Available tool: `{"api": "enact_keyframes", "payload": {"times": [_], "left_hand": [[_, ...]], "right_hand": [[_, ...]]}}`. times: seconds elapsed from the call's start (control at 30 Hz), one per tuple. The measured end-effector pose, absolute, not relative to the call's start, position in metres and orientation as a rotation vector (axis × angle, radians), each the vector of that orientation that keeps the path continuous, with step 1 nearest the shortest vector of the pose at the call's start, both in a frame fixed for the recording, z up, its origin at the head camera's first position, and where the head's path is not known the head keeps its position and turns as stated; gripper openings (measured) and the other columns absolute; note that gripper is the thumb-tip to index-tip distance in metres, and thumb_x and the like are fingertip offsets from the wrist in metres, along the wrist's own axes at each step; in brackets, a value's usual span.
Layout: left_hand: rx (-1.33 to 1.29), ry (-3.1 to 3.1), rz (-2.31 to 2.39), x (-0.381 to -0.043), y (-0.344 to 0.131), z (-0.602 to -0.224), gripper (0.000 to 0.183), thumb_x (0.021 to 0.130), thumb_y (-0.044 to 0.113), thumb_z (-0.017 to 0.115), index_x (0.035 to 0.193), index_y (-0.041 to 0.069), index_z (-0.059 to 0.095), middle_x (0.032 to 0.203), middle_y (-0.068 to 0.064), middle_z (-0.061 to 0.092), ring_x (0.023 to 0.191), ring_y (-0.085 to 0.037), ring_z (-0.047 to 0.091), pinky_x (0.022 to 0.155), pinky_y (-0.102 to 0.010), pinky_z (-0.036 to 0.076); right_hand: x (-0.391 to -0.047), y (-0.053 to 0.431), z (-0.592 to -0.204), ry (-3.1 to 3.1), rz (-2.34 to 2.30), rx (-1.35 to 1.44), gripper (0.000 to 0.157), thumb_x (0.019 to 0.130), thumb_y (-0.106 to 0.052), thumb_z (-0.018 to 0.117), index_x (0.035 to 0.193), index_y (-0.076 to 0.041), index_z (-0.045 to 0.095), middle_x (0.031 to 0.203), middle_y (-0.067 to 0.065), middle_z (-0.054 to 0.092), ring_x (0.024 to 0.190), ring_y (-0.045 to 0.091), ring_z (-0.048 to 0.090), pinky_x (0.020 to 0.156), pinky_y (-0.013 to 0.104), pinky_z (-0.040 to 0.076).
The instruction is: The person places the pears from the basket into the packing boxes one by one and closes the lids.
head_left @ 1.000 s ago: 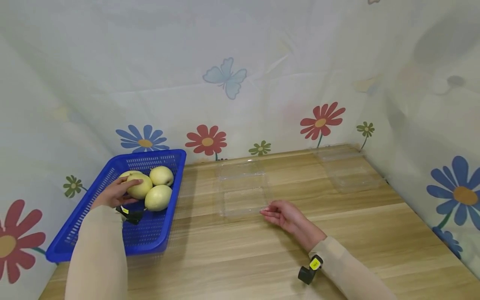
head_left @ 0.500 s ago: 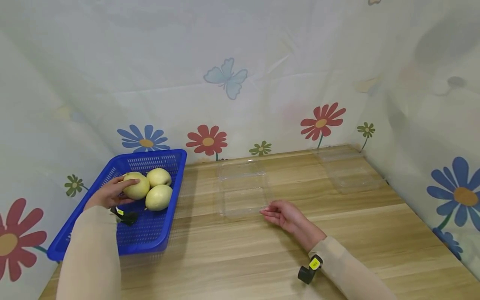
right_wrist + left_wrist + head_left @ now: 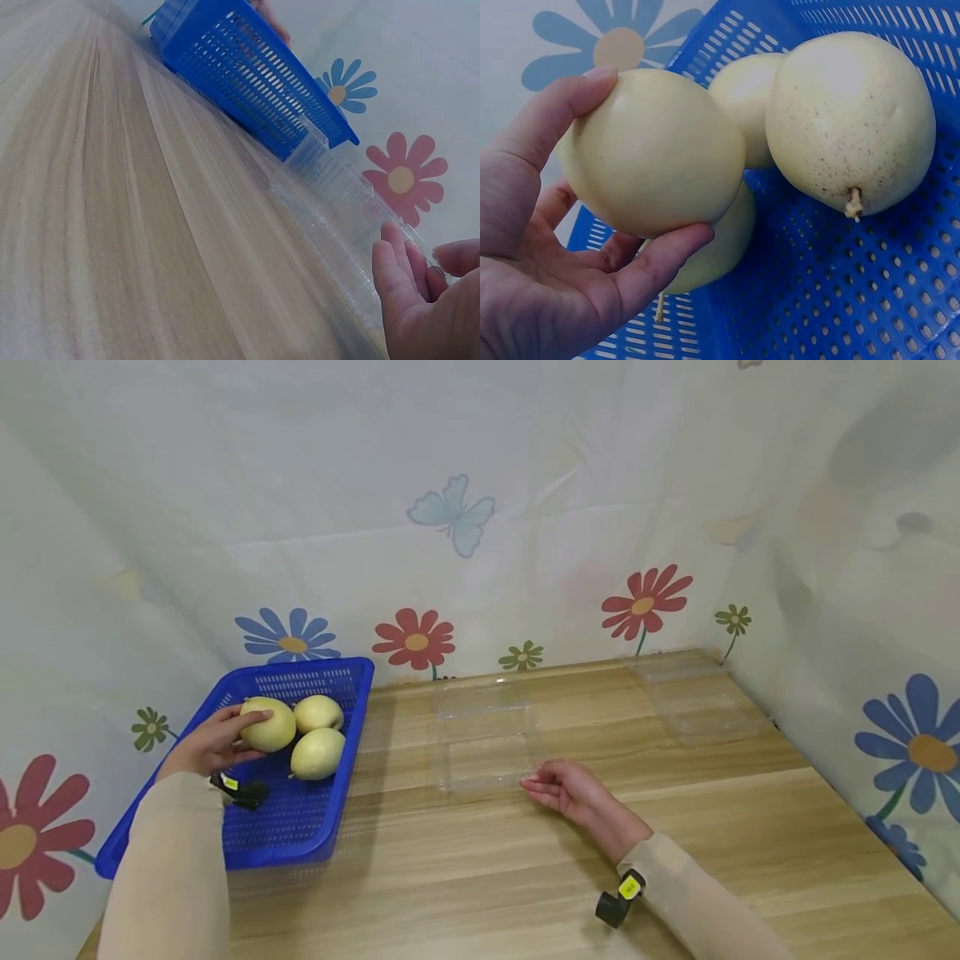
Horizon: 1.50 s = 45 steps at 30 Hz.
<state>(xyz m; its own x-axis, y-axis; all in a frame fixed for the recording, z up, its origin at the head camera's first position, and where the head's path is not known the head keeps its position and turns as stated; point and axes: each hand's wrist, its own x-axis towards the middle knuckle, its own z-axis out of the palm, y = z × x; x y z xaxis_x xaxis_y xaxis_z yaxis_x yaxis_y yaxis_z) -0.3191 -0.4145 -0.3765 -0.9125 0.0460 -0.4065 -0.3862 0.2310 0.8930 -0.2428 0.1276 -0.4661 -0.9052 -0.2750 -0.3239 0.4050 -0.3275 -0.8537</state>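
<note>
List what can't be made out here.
- Left wrist view: upper part of the lower round pale-yellow pear, hidden by the held pear.
- Right wrist view: pears, hidden by the rectangular blue plastic basket; right hand, cropped by frame edge.
- Head view: edges of the far-right rectangular clear plastic container, too faint.

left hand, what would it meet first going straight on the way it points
With its held pear leading, the left hand would probably meet the rear pear, though height is unclear.

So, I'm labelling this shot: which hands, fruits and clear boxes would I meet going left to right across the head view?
Left hand, held fruit, two other fruits, middle box, right hand, right box.
</note>
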Motion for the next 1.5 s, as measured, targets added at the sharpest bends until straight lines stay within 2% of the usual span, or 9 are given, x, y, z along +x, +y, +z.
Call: {"api": "enact_keyframes", "payload": {"times": [0.23,0.43,0.83,0.93,1.13,1.2,1.27,1.4,1.5], "left_hand": [[-0.311,2.161,1.731,-0.318,-0.417,-0.375,0.024,0.103,0.037,0.060,0.119,0.032,0.044,0.127,-0.006,0.042,0.088,-0.009,0.066,0.086,-0.029,0.064],[-0.301,2.216,1.696,-0.319,-0.414,-0.370,0.023,0.103,0.039,0.059,0.118,0.033,0.043,0.132,-0.009,0.039,0.088,-0.010,0.065,0.084,-0.029,0.064],[-0.279,2.197,1.837,-0.320,-0.401,-0.357,0.024,0.102,0.032,0.061,0.113,0.034,0.040,0.125,-0.008,0.039,0.083,-0.008,0.063,0.076,-0.027,0.064],[-0.270,2.159,1.895,-0.319,-0.398,-0.351,0.026,0.102,0.031,0.063,0.115,0.036,0.041,0.119,-0.005,0.042,0.080,-0.009,0.065,0.074,-0.026,0.064],[-0.230,2.107,2.028,-0.318,-0.394,-0.338,0.029,0.102,0.027,0.063,0.120,0.036,0.042,0.099,0.009,0.057,0.078,-0.009,0.070,0.070,-0.026,0.065],[-0.213,2.104,2.072,-0.318,-0.392,-0.333,0.031,0.102,0.024,0.063,0.122,0.035,0.043,0.103,0.010,0.055,0.079,-0.008,0.069,0.070,-0.027,0.065],[-0.201,2.110,2.105,-0.318,-0.388,-0.328,0.041,0.101,0.023,0.064,0.132,0.035,0.040,0.110,0.007,0.050,0.080,-0.006,0.069,0.071,-0.027,0.065],[-0.176,2.103,2.172,-0.315,-0.380,-0.315,0.064,0.100,0.021,0.065,0.149,0.033,0.026,0.120,0.003,0.043,0.081,-0.005,0.071,0.073,-0.027,0.065],[-0.155,2.120,2.203,-0.313,-0.373,-0.307,0.062,0.100,0.020,0.066,0.147,0.033,0.028,0.120,0.003,0.042,0.081,-0.004,0.070,0.070,-0.027,0.065]], "right_hand": [[-0.242,0.128,-0.467,1.497,-2.262,0.170,0.017,0.104,-0.001,0.039,0.100,0.002,0.056,0.076,0.000,0.068,0.076,0.009,0.075,0.075,0.021,0.063],[-0.242,0.127,-0.467,1.495,-2.259,0.165,0.017,0.104,-0.001,0.038,0.102,0.003,0.054,0.076,0.000,0.068,0.076,0.009,0.075,0.075,0.021,0.063],[-0.241,0.128,-0.466,1.500,-2.254,0.165,0.017,0.104,-0.001,0.038,0.109,0.007,0.052,0.076,0.000,0.069,0.077,0.009,0.075,0.076,0.021,0.063],[-0.241,0.128,-0.466,1.503,-2.253,0.173,0.017,0.104,-0.001,0.038,0.110,0.007,0.051,0.076,0.000,0.068,0.077,0.009,0.075,0.076,0.021,0.063],[-0.240,0.127,-0.465,1.492,-2.258,0.168,0.016,0.105,-0.001,0.038,0.110,0.007,0.051,0.076,0.000,0.069,0.077,0.009,0.075,0.075,0.020,0.063],[-0.240,0.127,-0.465,1.488,-2.260,0.165,0.015,0.105,-0.001,0.038,0.108,0.005,0.052,0.076,0.000,0.069,0.077,0.008,0.075,0.075,0.020,0.063],[-0.240,0.128,-0.464,1.486,-2.261,0.163,0.015,0.105,-0.001,0.039,0.107,0.005,0.052,0.076,0.000,0.069,0.077,0.008,0.075,0.075,0.020,0.063],[-0.240,0.128,-0.463,1.489,-2.261,0.157,0.015,0.105,-0.001,0.039,0.107,0.004,0.053,0.076,0.000,0.069,0.077,0.008,0.075,0.076,0.020,0.063],[-0.240,0.127,-0.463,1.493,-2.261,0.155,0.015,0.105,-0.001,0.039,0.108,0.005,0.052,0.076,0.000,0.069,0.077,0.008,0.075,0.075,0.020,0.063]]}}
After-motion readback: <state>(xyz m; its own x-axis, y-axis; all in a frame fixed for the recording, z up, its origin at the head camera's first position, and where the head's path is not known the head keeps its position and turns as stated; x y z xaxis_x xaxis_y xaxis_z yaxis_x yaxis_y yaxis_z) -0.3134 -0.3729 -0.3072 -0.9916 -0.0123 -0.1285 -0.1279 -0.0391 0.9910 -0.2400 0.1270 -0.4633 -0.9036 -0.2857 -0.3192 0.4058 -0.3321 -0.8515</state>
